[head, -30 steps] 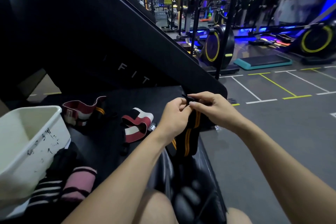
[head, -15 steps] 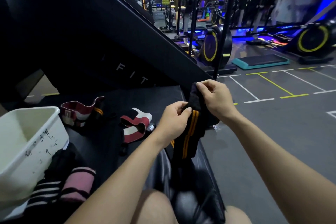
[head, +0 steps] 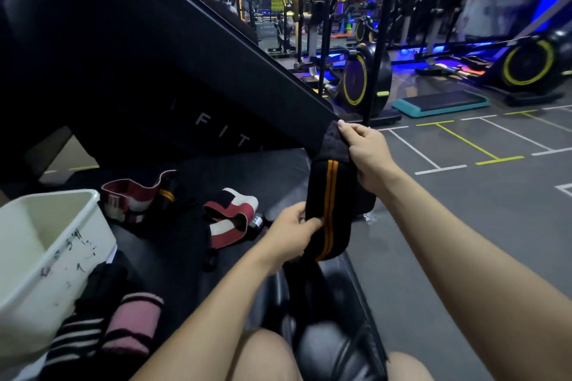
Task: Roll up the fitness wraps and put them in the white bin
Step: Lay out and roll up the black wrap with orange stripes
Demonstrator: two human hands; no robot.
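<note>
Surface: you sit at a black padded bench, its inclined back pad bearing pale lettering and rising to your left.
Room: a dim gym with blue lighting; grey floor marked in white and yellow lines; a teal step platform and yellow-rimmed cardio machines beyond.
Count, wraps: five visible. One black with orange stripes in your hands, two red-and-white on the bench, one pink and one black-and-white striped beside the bin.
Count, bins: one white bin, at your left on the bench, scuffed with dark marks on its side.
Held wrap: the black wrap is stretched upright between your hands, above the bench's right edge, unrolled; two orange stripes run its length.
Left hand: your left hand pinches the wrap's lower part.
Right hand: your right hand grips its top end, fingers curled over the fabric.
Loose wraps: first red-and-white wrap lies near the bin; second red-and-white wrap lies near your left hand. Pink wrap and striped wrap lie rolled, just beside the bin.
</note>
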